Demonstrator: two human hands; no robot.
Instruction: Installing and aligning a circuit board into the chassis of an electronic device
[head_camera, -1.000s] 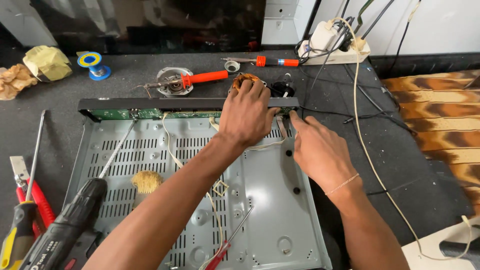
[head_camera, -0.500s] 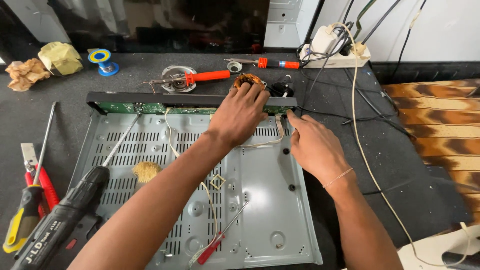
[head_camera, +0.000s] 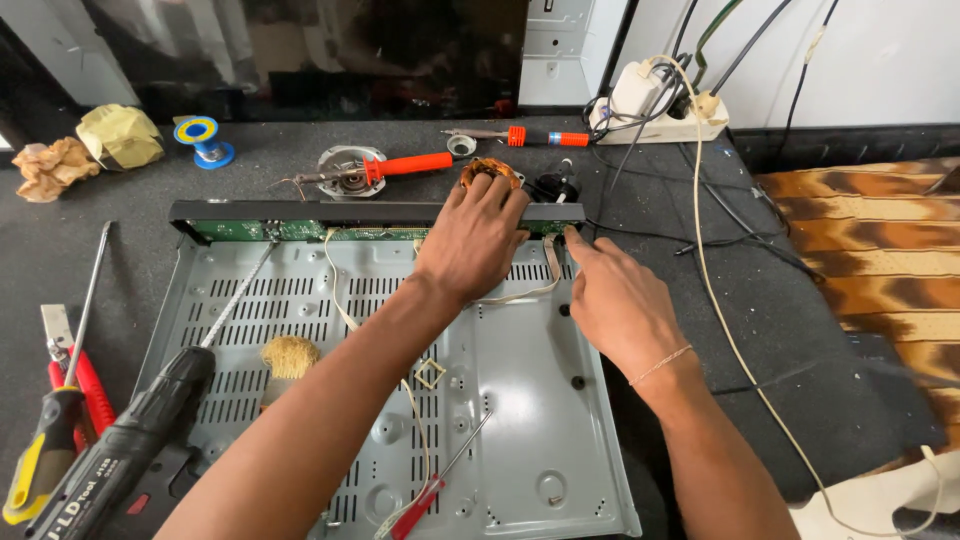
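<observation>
A grey perforated metal chassis lies open on the dark bench. A black front panel with a green circuit board behind it stands along its far edge. My left hand reaches across and curls over the top of that panel near its right end. My right hand rests on the chassis floor beside it, holding nothing, its index finger touching the panel's right end. A flat beige ribbon cable loops between the two hands.
In the chassis lie a red-handled screwdriver and a small brush. A black power drill, a yellow-handled screwdriver and red pliers sit at the left. Behind the panel are an orange-handled tool, a copper coil and a power strip.
My right index finger has edged up to the panel's right end. My left hand keeps its hold on the panel. The view has shifted slightly.
</observation>
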